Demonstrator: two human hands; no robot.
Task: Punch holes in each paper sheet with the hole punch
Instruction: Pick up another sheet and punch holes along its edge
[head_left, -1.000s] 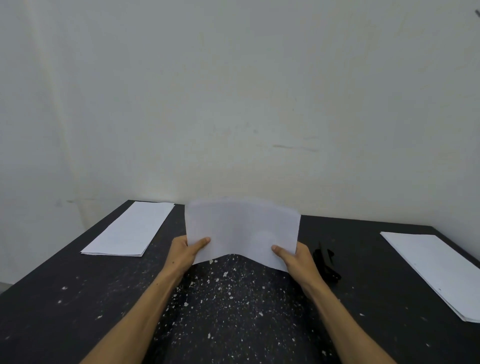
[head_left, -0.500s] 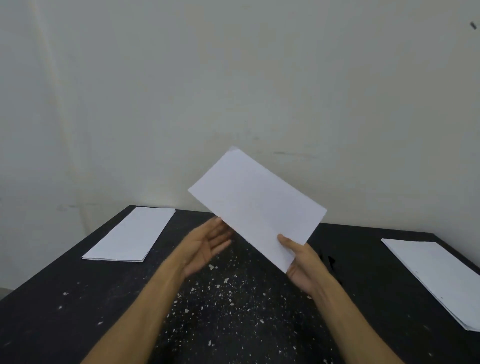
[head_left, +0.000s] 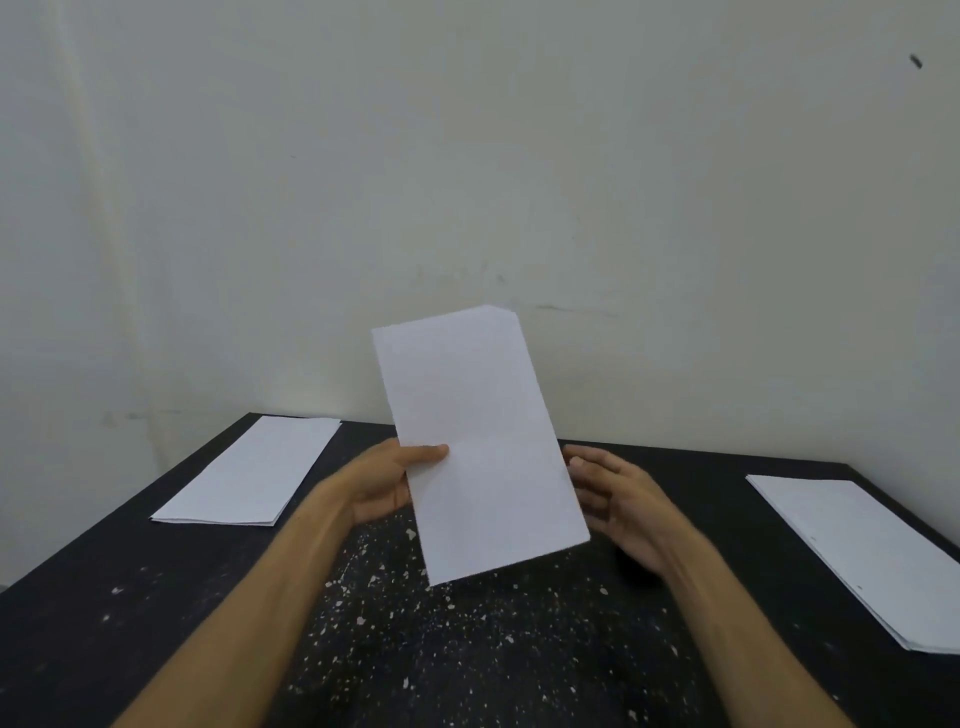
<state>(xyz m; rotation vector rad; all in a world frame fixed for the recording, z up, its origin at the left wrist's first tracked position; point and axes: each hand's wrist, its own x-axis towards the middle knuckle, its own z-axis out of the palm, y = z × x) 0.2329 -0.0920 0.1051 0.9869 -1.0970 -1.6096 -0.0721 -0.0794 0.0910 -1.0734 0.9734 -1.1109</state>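
White paper sheet (head_left: 478, 441) stands upright, tilted left; left hand (head_left: 382, 486) pinches it.

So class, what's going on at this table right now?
A person holds one paper sheet up over the black table. The left hand pinches its left edge, thumb on the front; the right hand is open beside the right edge, and contact there can't be judged. Paper stacks lie at left and right. White flecks dot the table. No hole punch is clearly visible.
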